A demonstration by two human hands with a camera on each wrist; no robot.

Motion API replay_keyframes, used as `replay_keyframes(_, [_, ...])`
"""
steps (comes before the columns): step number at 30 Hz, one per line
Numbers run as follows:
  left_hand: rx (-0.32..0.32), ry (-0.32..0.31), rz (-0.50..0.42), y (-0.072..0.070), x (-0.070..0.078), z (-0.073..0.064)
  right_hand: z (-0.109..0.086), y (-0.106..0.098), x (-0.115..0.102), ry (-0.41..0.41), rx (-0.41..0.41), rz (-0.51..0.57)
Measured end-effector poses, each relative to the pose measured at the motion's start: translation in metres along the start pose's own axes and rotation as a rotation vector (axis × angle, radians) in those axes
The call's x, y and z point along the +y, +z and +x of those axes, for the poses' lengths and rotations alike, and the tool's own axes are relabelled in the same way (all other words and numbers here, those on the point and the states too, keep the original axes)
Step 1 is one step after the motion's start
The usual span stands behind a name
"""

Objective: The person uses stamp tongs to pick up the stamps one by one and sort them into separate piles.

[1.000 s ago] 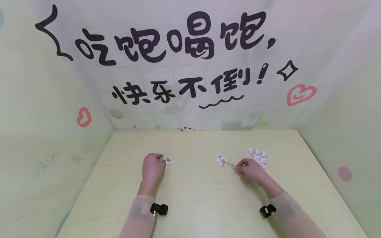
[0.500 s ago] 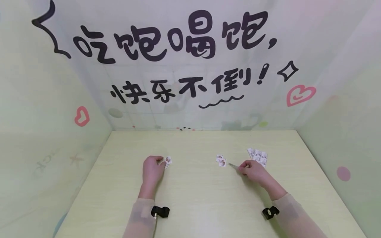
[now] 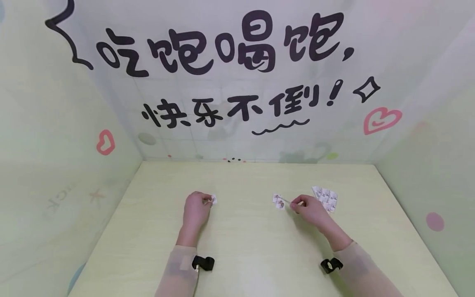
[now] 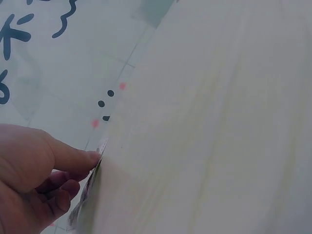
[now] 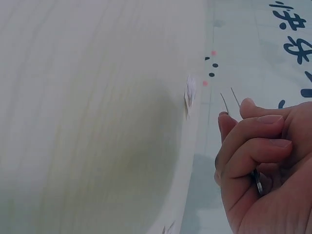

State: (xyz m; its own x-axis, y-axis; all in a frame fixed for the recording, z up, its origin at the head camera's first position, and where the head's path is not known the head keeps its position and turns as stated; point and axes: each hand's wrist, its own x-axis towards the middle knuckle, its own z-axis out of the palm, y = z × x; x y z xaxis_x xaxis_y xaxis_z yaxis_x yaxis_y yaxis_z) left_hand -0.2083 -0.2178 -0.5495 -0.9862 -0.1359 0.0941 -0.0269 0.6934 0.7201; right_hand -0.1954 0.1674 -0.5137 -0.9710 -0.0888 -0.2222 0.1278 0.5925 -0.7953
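Observation:
My left hand is at the left of the table, thumb and finger pinching the edge of a small white picture card. In the left wrist view the card is seen nearly edge-on at the fingertips. My right hand holds thin metal tweezers, whose two tips stand apart in the right wrist view. From the head view, the tweezer tips reach over two small picture cards, the nearer card partly overlapping the farther card.
Behind my right hand lies a group of small white picture cards, partly hidden by the hand. A pale wood table meets a back wall with large black lettering. Side walls flank it.
My left thumb and finger have closed from beside the card onto its edge. The tweezers first drew back right from the nearer card, then came forward towards the farther one.

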Motion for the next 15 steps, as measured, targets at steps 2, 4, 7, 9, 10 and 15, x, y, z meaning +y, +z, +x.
replay_keyframes(2, [-0.007, -0.003, -0.003, 0.000, 0.000, 0.001, 0.004, 0.008, -0.006, -0.016, -0.006, 0.011])
replay_keyframes(4, [-0.014, -0.010, -0.006, 0.001, 0.000, 0.002, 0.008, 0.017, -0.012, -0.037, -0.013, 0.016])
replay_keyframes(7, [-0.026, -0.017, -0.008, 0.002, 0.000, 0.002, 0.014, 0.033, -0.021, -0.080, -0.030, 0.002])
replay_keyframes(9, [-0.027, -0.021, -0.011, 0.002, 0.000, 0.002, 0.018, 0.046, -0.028, -0.110, -0.051, -0.010])
replay_keyframes(10, [-0.027, -0.023, -0.014, 0.002, -0.001, 0.002, 0.020, 0.053, -0.032, -0.128, -0.064, -0.020])
replay_keyframes(15, [-0.021, -0.034, -0.014, 0.002, -0.001, 0.003, 0.034, 0.087, -0.054, -0.212, -0.142, -0.058])
